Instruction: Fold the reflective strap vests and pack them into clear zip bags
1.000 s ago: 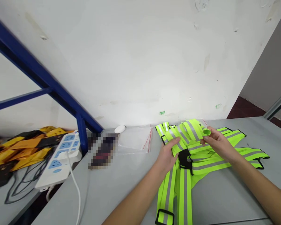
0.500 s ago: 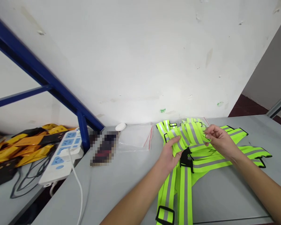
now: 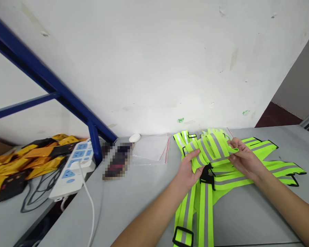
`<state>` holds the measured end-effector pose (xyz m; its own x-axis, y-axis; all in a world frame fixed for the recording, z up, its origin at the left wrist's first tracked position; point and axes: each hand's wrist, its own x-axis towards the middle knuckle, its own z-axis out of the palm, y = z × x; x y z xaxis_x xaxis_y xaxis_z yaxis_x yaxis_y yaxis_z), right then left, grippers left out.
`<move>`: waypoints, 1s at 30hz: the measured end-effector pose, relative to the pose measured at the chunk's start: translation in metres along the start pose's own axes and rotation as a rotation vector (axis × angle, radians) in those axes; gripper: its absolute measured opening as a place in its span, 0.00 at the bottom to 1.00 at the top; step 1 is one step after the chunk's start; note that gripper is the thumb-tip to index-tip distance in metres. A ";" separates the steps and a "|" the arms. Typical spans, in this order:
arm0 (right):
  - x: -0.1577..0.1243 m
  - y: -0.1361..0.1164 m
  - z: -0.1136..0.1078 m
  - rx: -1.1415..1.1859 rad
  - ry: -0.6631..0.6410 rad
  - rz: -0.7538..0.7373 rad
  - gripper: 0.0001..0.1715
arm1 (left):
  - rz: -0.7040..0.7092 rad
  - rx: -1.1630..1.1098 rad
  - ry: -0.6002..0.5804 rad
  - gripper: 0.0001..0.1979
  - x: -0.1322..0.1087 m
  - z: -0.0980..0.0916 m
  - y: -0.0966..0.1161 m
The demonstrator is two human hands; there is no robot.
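Observation:
A bunched neon-yellow reflective strap (image 3: 213, 146) with a grey stripe is held up between both hands, in loose loops. My left hand (image 3: 190, 171) pinches its left end, thumb on top. At the other end, my right hand (image 3: 244, 158) grips the strap's edge between thumb and fingers. Beneath the hands lie more reflective straps (image 3: 206, 212) of the same kind, fanned out over the grey table. A black buckle (image 3: 207, 174) sits just under the held strap, and a black slider (image 3: 183, 236) is near the table's front edge.
Clear zip bags (image 3: 150, 149) with red seals lie by the wall, near a round white object (image 3: 134, 138) and a pixelated item (image 3: 117, 161). A white power strip (image 3: 73, 169) with a cable, yellow-and-black packets (image 3: 38, 157) and a blue metal frame (image 3: 67, 101) are at left.
My right hand has shifted slightly right and turned, drawing out the strap's right end, which now shows as an open fold. The view has moved a little.

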<state>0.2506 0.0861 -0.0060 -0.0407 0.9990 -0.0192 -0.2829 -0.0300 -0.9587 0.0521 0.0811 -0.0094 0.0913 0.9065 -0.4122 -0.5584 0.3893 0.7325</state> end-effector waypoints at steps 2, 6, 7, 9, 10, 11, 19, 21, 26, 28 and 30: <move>0.000 0.001 0.000 -0.095 0.024 -0.026 0.14 | -0.076 -0.012 0.040 0.13 0.002 -0.002 0.000; 0.001 -0.001 -0.002 -0.297 0.075 -0.021 0.20 | -0.060 0.084 0.157 0.19 -0.001 -0.004 -0.001; 0.001 -0.002 -0.002 -0.334 0.059 -0.024 0.23 | -0.033 0.131 0.153 0.22 -0.003 -0.003 -0.002; -0.001 -0.004 0.001 -0.431 -0.012 -0.057 0.29 | 0.054 0.225 0.047 0.24 -0.009 -0.001 -0.005; -0.003 -0.004 0.005 -0.497 -0.035 -0.077 0.30 | 0.100 0.253 -0.035 0.23 -0.011 0.001 -0.007; -0.005 -0.004 0.009 -0.561 -0.040 -0.082 0.30 | 0.143 0.268 -0.116 0.22 -0.012 0.002 -0.009; -0.018 0.004 0.043 -0.546 0.028 0.016 0.38 | 0.163 0.463 -0.056 0.31 -0.011 -0.003 -0.008; -0.017 0.003 0.044 -0.517 0.024 0.030 0.40 | 0.174 0.594 -0.090 0.34 -0.014 -0.004 0.000; -0.016 0.009 0.037 -0.462 0.010 0.149 0.42 | 0.315 0.700 -0.389 0.32 -0.021 -0.003 0.020; -0.015 0.015 0.032 -0.409 0.021 0.197 0.43 | 0.278 0.709 -0.471 0.30 -0.023 -0.004 0.025; -0.014 0.021 0.027 -0.372 0.019 0.203 0.40 | 0.225 0.734 -0.505 0.29 -0.024 -0.006 0.028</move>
<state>0.2191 0.0708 -0.0178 -0.0417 0.9745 -0.2203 0.0947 -0.2157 -0.9719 0.0298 0.0695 0.0173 0.4897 0.8699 -0.0588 0.0409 0.0444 0.9982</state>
